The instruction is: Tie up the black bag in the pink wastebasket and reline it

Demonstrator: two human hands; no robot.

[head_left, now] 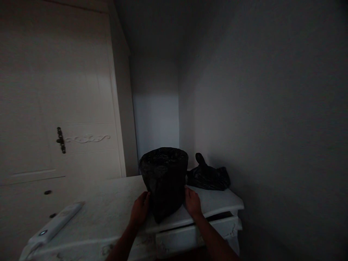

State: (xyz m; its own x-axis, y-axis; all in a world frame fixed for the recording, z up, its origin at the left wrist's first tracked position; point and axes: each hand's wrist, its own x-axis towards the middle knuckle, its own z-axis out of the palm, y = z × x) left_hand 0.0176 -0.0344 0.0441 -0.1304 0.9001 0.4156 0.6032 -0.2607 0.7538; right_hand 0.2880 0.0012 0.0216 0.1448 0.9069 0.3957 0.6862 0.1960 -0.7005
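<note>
A round, bin-shaped thing covered in a black plastic bag (pixel 167 185) stands upright on the white dresser top (pixel 108 203). Its rim is wide, and the bag hangs loose to a point near the dresser's front edge. At its lower left side my left hand (pixel 140 209) has its fingers closed on the plastic. Opposite, on the right, my right hand (pixel 193 201) pinches the bag's side. Whatever lies beneath the plastic is hidden, and the dim light hides details inside the rim.
A second, crumpled black plastic bag (pixel 209 177) lies behind on the right, near the wall (pixel 272 127). A long white object (pixel 58 221) rests along the dresser's left end. One dresser drawer (pixel 181 239) is slightly pulled out. A white wardrobe (pixel 87 90) stands at the left.
</note>
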